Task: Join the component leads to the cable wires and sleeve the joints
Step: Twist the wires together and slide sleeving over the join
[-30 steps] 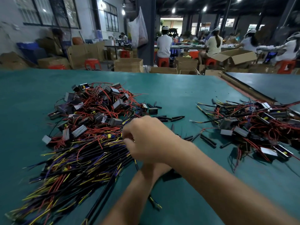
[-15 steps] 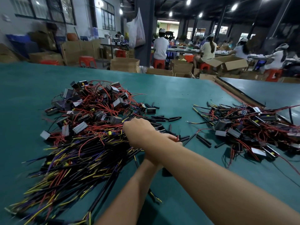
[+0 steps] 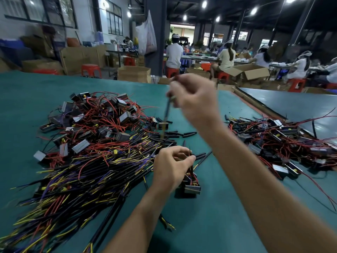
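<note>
Blur smears your right hand (image 3: pixel 195 101), held high and pinching a dark cable (image 3: pixel 166 111); your left hand (image 3: pixel 171 167) pinches leads (image 3: pixel 190 162) above the component (image 3: pixel 191 188) on the green surface (image 3: pixel 209 225), partly hiding it

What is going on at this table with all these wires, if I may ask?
A person is assembling wire parts at a green table. The right hand holds a thin dark cable up in the air, though it is blurred. The left hand, low over the table, pinches the wires of a small component lying there. A heap of loose cables and components lies to the left, another tangle to the right. No finished joint shows between the hands.
</note>
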